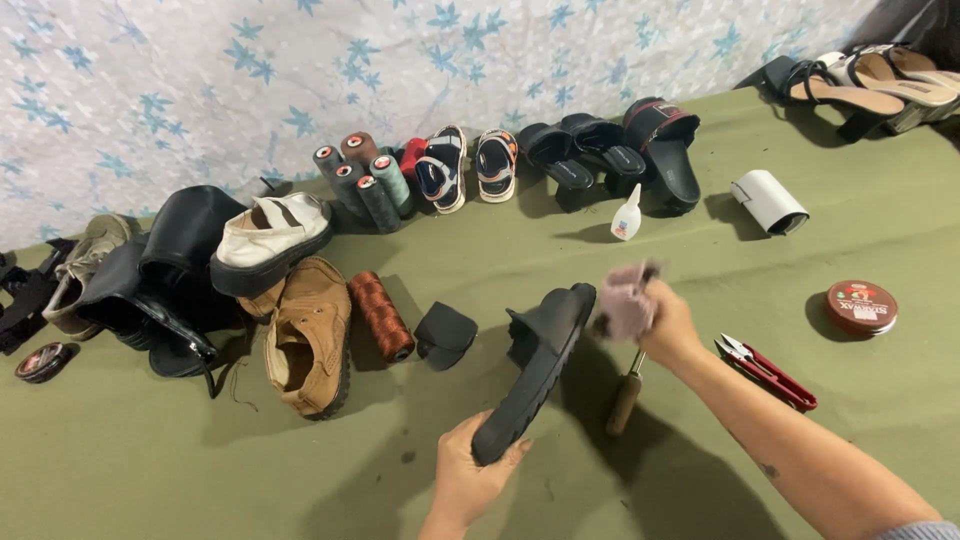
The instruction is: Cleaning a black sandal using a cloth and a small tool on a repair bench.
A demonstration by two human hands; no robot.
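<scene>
Olive-green cloth surface (150, 470), shoes (308, 335), thread spools (380, 315), glue bottle (627, 215), polish tin (861, 307), red snips (765, 372)

Red round polish tin (861, 306) right; white glue bottle (627, 215) centre.

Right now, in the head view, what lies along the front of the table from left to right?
Small dark round tin → tan suede shoe → rust-brown thread spool → black slide sandal in the left hand → wooden-handled tool → red-handled snips → round red polish tin.
</scene>
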